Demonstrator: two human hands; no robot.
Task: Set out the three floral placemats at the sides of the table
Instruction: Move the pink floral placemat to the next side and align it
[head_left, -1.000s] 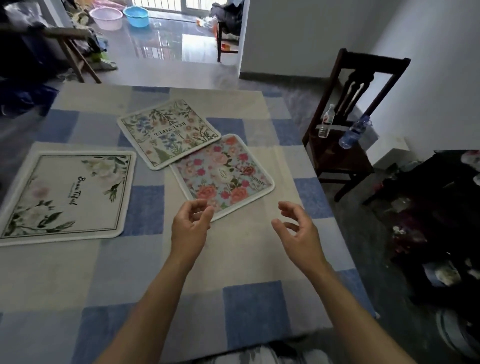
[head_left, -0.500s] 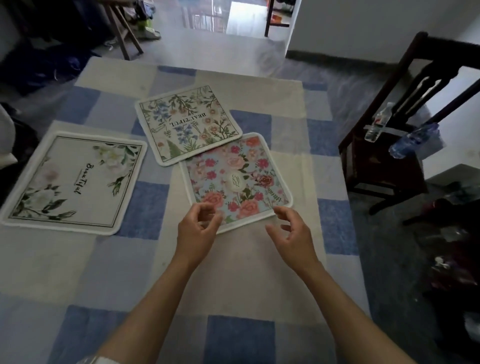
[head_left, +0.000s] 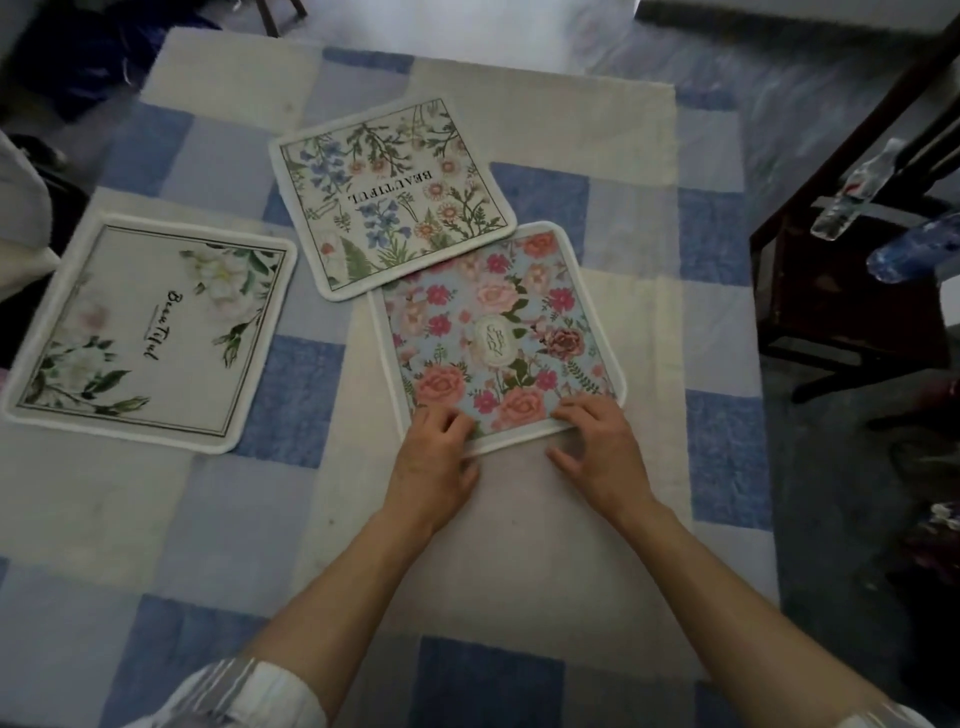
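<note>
Three floral placemats lie on the checked blue-and-cream tablecloth (head_left: 519, 561). A white placemat (head_left: 150, 332) with pale blooms sits at the left side. A cream placemat (head_left: 389, 192) with blue wildflowers lies further back in the middle, its corner over the pink rose placemat (head_left: 493, 332). My left hand (head_left: 431, 462) and my right hand (head_left: 597, 452) both hold the near edge of the pink rose placemat, fingers on top of its white border.
A dark wooden chair (head_left: 841, 301) stands off the table's right edge, with a clear bottle (head_left: 852, 192) and a blue bottle (head_left: 914, 254) on its seat. Dark clutter lies on the floor at right and at the far left.
Both hands moved forward from hovering above the cloth and came down on the pink rose placemat's near edge. The camera tilted down and closer to the table.
</note>
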